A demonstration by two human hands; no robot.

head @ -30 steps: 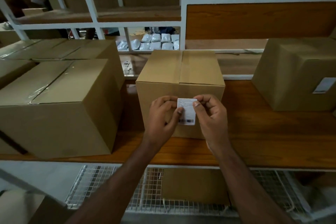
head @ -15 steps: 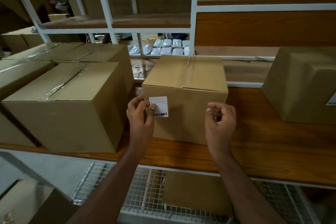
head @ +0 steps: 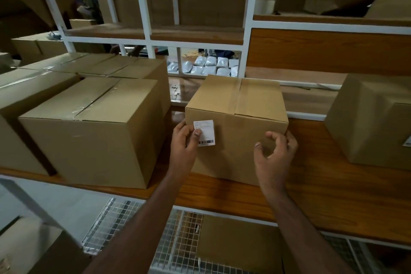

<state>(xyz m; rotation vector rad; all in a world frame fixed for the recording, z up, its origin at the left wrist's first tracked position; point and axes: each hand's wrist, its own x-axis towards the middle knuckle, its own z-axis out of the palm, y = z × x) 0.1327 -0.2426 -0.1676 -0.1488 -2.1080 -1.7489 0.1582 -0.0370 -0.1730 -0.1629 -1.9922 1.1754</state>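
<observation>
A small taped cardboard box (head: 240,147) stands on the wooden shelf (head: 315,198) in front of me. A white barcode label (head: 208,129) lies against the upper left of its front face. My left hand (head: 183,147) holds the label there, thumb on its left half, fingers curled at the box's left corner. My right hand (head: 274,155) hovers at the box's lower right front edge. Its fingers are loosely curled and hold nothing.
A larger taped box (head: 89,140) stands close on the left, with more boxes behind it. Another labelled box (head: 367,122) is at the right. White pouches (head: 211,65) lie beyond the rack. A wire-mesh shelf (head: 173,242) with flat cardboard (head: 235,242) is below.
Both hands held the label at the box's front centre. The left hand carried it to the upper left corner; the right hand let go and moved to the box's right edge.
</observation>
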